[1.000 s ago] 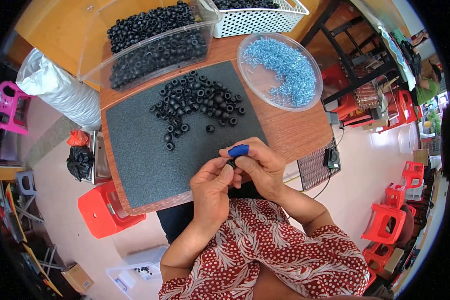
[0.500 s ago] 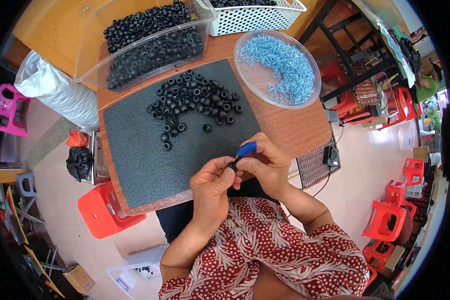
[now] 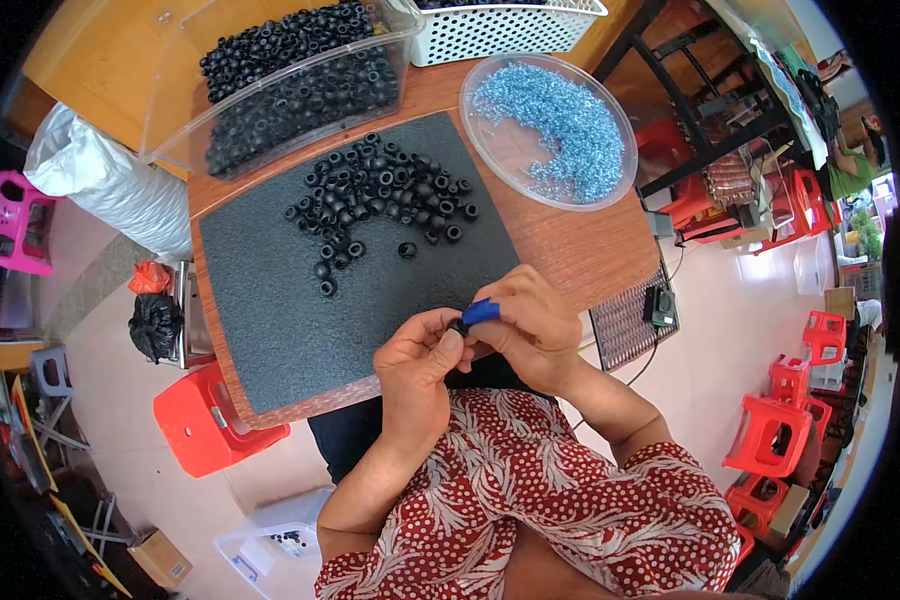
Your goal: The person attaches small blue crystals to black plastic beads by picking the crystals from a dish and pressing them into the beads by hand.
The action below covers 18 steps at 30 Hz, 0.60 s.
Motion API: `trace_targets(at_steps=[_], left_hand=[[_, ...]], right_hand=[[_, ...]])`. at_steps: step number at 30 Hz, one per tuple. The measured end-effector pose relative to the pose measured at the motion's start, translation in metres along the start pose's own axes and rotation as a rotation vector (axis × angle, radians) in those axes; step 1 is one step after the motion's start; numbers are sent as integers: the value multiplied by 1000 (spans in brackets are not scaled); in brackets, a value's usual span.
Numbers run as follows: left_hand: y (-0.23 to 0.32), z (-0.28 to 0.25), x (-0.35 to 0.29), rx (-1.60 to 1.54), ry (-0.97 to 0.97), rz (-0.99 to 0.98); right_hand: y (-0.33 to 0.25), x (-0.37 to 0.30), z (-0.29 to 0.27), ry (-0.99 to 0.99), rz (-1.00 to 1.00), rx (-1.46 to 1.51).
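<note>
Just past the mat's near right corner, both my hands meet over my lap. A small black bead-like ring [image 3: 457,326] is pinched between the thumb and fingers of my left hand [image 3: 415,362]. My right hand [image 3: 535,335] is closed against it from the other side; whatever its fingertips hold is hidden. A blue wrap [image 3: 481,311] shows at its index finger. Beyond the hands, a heap of similar black pieces [image 3: 390,190] lies on the dark grey mat [image 3: 270,320], with one single piece [image 3: 407,250] apart on the near side.
A clear bin [image 3: 300,110] full of black pieces and a white perforated basket [image 3: 510,38] stand at the back. On the right, a round clear tray [image 3: 625,170] holds light blue beads. A red stool [image 3: 195,425] stands at the table's left, near a white sack [image 3: 110,180].
My right hand has turned, and its blue-wrapped finger has moved slightly left and down, covering more of the black ring. My left hand keeps its pinch. The whole view has shifted slightly.
</note>
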State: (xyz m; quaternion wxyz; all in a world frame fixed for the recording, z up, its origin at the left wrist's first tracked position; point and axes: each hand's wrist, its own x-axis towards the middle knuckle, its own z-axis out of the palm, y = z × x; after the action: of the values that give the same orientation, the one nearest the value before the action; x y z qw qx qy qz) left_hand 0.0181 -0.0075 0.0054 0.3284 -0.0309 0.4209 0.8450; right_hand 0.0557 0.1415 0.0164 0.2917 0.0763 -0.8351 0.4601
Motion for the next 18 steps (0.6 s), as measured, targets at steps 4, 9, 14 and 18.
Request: trace_targets(at_steps=[4,9,14,18], left_hand=[[-1,1,-2,43,10,27],[0,1,-1,84,-6,71],[3,-2,-1,46,-29,25],[9,-1,-1,0,-59,-15]], right_hand=[[-4,3,1,10,75,52],[-5,4,4,48,132,65],[-4,5,-4,-47,150,182],[-2,1,-4,-35,217,260]])
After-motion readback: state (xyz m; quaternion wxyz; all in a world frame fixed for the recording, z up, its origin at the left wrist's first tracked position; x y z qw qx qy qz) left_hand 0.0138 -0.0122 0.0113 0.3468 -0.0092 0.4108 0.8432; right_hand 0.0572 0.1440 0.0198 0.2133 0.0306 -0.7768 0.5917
